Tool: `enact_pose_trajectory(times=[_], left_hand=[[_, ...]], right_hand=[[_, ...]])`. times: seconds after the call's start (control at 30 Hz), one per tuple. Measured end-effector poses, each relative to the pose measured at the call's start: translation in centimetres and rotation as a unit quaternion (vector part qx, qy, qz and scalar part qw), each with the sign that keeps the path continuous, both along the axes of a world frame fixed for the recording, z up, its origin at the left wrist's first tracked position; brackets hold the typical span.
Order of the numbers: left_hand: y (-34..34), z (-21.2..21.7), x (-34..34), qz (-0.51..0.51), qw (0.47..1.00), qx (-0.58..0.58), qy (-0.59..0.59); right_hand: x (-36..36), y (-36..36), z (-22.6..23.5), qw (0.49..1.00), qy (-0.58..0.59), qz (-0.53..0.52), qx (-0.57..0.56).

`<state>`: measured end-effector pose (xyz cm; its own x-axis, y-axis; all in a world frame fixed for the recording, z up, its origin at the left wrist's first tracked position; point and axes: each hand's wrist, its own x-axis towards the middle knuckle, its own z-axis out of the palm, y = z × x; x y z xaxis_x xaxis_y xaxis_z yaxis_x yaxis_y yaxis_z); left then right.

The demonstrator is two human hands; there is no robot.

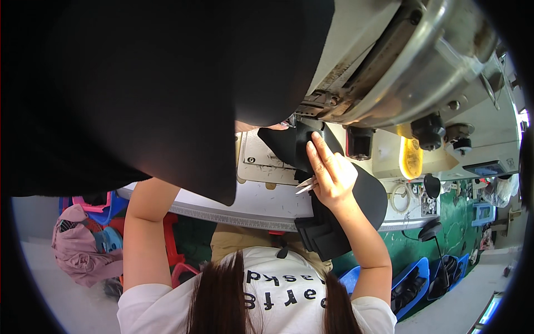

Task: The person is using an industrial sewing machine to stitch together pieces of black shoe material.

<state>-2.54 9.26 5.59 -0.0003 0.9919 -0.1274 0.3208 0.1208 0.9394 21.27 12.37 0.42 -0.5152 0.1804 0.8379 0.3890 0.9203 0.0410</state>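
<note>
My right hand [332, 177] presses its outstretched index and middle fingers on a black fabric piece [300, 146] beside the presser foot [291, 119] of a sewing machine [414, 72]. The other fingers curl around small metal thread snips [306, 185], whose blades point left. A large black sheet [183, 94] rises close to the camera and hides my left forearm. Of my left hand [280, 127] only some fingertips show, close to the presser foot; their grip is hidden. More black fabric pieces [325, 236] hang in a stack over the table's near edge, under my right wrist.
A ruler strip [239, 218] runs along the table's front edge. On the right stand a yellow tray [411, 157] and a roll of tape or cord [399, 197]. Blue bins [410, 286] with dark pieces sit on the green floor; a pink cloth [83, 247] lies at left.
</note>
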Motion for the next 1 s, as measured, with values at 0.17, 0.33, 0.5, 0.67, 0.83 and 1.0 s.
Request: enact_pose_trajectory(times=[0.17,0.33,0.5,0.67,0.83,1.0], left_hand=[[0.0,-0.3,-0.1,0.005,1.0,0.009,-0.007],[-0.2,-0.7,-0.2,0.012,1.0,0.018,-0.008],[0.0,-1.4,-0.3,0.02,0.999,0.042,-0.008],[-0.7,-3.6,-0.5,0.053,0.988,0.144,0.019],[-2.5,-5.2,1.7,0.076,0.786,0.499,0.358],[-2.3,-5.3,2.4,0.056,0.675,0.587,0.444]], right_hand=[[-0.1,0.0,0.4,1.0,0.008,0.005,-0.009],[0.1,-0.1,1.0,0.999,-0.01,0.01,-0.04],[0.4,-0.1,1.2,0.996,-0.005,0.053,-0.074],[1.2,-0.1,0.4,0.995,-0.002,0.074,-0.073],[1.6,0.2,0.2,0.995,-0.007,0.076,-0.068],[1.9,0.3,1.0,0.994,-0.023,0.093,-0.058]])
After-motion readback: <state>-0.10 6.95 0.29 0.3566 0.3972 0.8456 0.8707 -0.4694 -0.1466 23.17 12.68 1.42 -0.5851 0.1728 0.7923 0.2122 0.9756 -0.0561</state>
